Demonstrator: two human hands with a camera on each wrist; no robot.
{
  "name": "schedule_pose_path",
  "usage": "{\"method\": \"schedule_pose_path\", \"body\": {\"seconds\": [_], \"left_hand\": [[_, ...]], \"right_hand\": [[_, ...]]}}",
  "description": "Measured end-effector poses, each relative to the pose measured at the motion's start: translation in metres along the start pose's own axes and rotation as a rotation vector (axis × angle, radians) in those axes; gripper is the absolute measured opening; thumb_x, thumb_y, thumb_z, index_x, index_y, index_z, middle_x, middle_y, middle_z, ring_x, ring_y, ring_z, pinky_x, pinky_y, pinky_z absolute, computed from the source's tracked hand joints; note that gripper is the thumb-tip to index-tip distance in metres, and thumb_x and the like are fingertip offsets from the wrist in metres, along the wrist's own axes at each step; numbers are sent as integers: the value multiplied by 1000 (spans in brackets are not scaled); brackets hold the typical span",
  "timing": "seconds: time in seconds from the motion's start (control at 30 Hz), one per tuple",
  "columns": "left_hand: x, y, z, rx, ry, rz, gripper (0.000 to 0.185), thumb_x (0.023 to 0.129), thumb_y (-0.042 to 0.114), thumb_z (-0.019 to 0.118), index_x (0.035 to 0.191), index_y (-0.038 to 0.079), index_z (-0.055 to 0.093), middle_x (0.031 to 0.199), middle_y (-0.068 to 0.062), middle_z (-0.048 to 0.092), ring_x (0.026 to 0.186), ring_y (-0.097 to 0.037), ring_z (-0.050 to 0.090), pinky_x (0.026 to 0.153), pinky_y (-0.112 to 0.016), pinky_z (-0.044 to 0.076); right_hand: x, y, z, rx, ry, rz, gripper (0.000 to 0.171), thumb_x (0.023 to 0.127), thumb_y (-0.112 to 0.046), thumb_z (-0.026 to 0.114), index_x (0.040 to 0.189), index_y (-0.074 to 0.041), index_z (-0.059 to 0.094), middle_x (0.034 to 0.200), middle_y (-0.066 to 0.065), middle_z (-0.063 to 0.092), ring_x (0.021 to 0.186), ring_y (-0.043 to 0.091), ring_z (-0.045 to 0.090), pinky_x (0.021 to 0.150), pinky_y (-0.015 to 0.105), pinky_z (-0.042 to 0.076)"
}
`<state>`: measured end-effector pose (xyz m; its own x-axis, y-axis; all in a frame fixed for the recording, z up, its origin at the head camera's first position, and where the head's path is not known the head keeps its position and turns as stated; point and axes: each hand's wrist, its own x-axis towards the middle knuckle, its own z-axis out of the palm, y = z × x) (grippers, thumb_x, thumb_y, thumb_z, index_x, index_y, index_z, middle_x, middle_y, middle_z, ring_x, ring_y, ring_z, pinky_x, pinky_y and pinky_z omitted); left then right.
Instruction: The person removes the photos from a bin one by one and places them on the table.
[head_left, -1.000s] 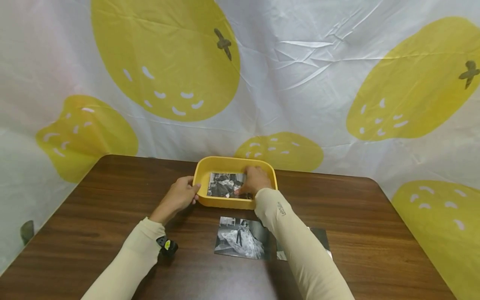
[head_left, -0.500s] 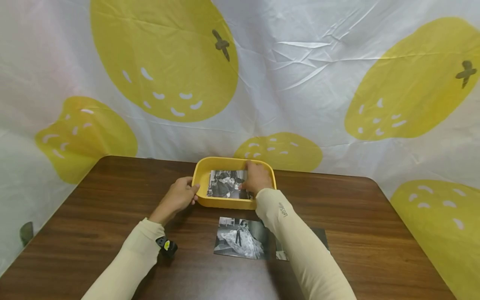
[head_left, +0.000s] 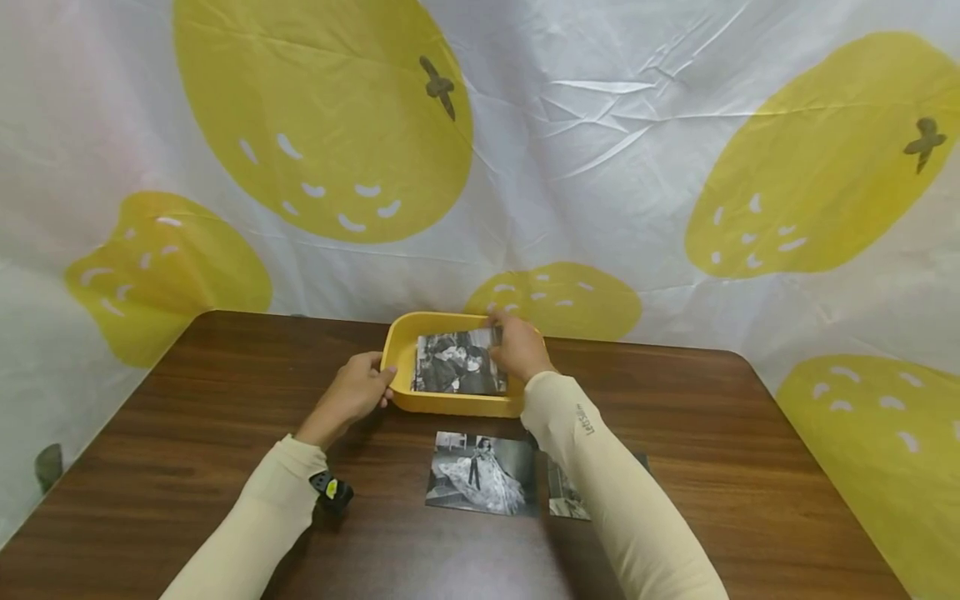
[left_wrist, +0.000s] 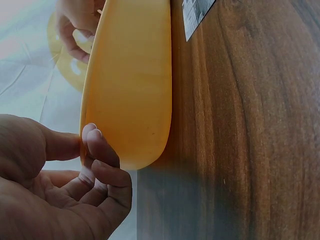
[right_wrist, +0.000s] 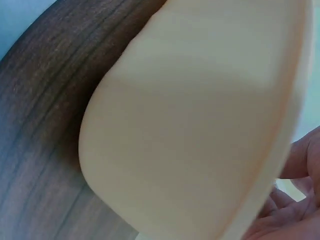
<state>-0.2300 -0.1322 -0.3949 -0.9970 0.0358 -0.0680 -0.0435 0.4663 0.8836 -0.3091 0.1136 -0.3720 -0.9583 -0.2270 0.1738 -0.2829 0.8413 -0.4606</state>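
My left hand (head_left: 351, 390) grips the left end of a yellow tray (head_left: 450, 406), thumb over the rim. In the left wrist view the fingers of the left hand (left_wrist: 65, 185) curl against the outside of the tray (left_wrist: 127, 85). A black-and-white photo (head_left: 457, 362) of people is in the tray, its right side raised. At that right edge my right hand (head_left: 522, 348) pinches the photo; part of the grip is hidden. The right wrist view shows mostly the tray's outer wall (right_wrist: 185, 115), with some fingers of the right hand (right_wrist: 295, 200) beyond the rim.
On the brown wooden table (head_left: 225, 433), in front of the tray, lies a photo of a person in a wide gown (head_left: 480, 475). Another photo (head_left: 564, 493) is partly covered by the right forearm. A white curtain with yellow fruit (head_left: 555, 300) hangs behind the table.
The photo in the tray has tilted up on its right side, and more of its picture shows. My right hand has moved slightly up and right. The left hand keeps its hold.
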Motion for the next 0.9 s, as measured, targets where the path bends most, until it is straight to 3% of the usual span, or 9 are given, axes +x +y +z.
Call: {"method": "schedule_pose_path", "body": {"seconds": [0.13,0.27,0.33,0.47,0.6,0.77,0.9], "left_hand": [[0,-1,0,-9,-1,-4,41,107,11,49,141,-11,47,75,-8,62,60,-11,55,53,-23,42],[1,-1,1,-10,1,-6,41,106,11,49,141,-12,47,75,-7,61,59,-11,55,52,-23,42],[1,-1,1,-7,5,-7,41,106,11,50,141,-11,48,74,-7,62,59,-11,55,52,-23,42],[2,-1,1,-1,14,0,41,106,12,50,141,-11,48,74,-7,62,59,-11,55,53,-22,42],[2,-1,1,0,14,5,42,106,11,50,142,-12,46,75,-7,62,59,-12,56,53,-23,42],[1,-1,1,5,8,0,43,107,12,49,143,-12,44,76,-7,63,61,-11,56,54,-23,42],[0,0,1,1,4,3,43,107,11,49,143,-13,44,77,-7,62,61,-11,56,54,-23,42]], "right_hand": [[-2,-1,-5,76,-13,-36,35,88,-1,71,123,-4,66,139,17,60,84,33,61,80,47,50],[-4,0,-12,239,-38,-33,30,92,2,68,121,0,65,141,17,58,64,19,52,63,35,51],[-5,0,-18,311,-52,-15,30,93,3,66,123,0,64,129,19,62,62,15,52,60,33,52],[-9,0,-30,372,-63,9,29,96,1,65,124,-4,64,87,16,61,58,16,51,59,37,56],[-12,3,-42,376,-64,-14,28,96,1,64,124,-3,63,69,8,52,54,15,48,55,35,53],[-21,11,-58,397,-72,-28,30,97,2,63,126,-1,62,76,13,59,59,16,49,54,30,47],[-28,24,-71,402,-53,-22,32,95,4,64,126,0,62,104,24,66,79,23,60,62,30,48]]}}
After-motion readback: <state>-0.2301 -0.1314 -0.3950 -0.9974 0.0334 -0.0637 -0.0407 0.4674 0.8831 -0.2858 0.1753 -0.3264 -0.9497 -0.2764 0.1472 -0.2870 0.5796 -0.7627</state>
